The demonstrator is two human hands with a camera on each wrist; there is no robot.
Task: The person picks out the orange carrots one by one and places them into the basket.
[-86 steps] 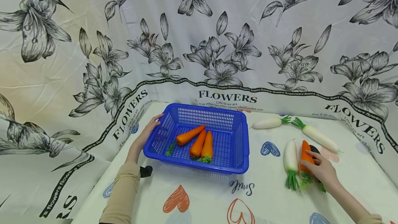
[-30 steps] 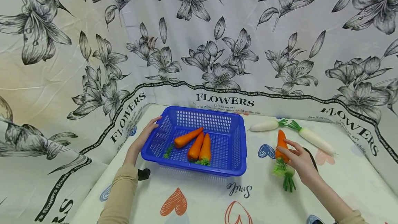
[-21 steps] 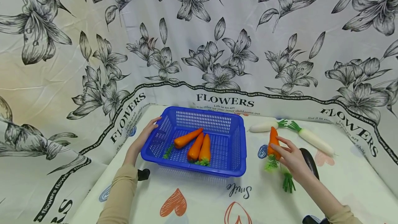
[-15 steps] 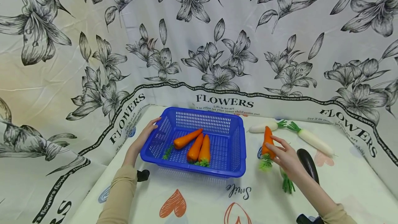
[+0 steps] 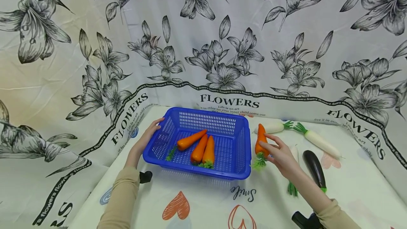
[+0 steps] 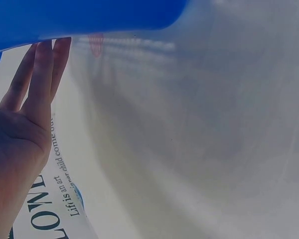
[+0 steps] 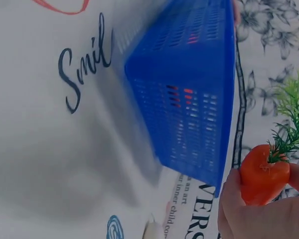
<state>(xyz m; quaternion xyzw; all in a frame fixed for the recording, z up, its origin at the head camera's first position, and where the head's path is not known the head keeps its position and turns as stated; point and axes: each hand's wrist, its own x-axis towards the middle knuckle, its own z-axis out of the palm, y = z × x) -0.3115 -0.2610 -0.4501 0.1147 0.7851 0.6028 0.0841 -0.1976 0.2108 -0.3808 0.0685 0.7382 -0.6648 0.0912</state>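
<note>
My right hand (image 5: 281, 154) pinches an orange carrot (image 5: 261, 140) in the air just right of the blue basket (image 5: 203, 173). The carrot's tip points away, and its green top (image 7: 292, 114) hangs free of the fingers. My left hand (image 5: 148, 135) touches the basket's left rim; its fingers (image 6: 41, 74) look straight in the left wrist view, with the tips hidden behind the rim. Inside the basket lie three carrots: one slanting carrot (image 5: 192, 140), a middle carrot (image 5: 199, 150) and a right carrot (image 5: 208, 148). A green sprig (image 5: 171, 153) is beside them.
Right of the basket lie a far white radish (image 5: 274, 127), a second radish (image 5: 322, 144), a radish (image 5: 294, 153) partly behind my right arm, and a dark eggplant (image 5: 314, 167). A patterned cloth covers the table (image 5: 206, 200). Behind it hangs a flowered curtain (image 5: 197, 63).
My right hand took the carrot from beside the eggplant and carried it left to the basket's right side. The eggplant came into full view. My left hand stays at the rim.
</note>
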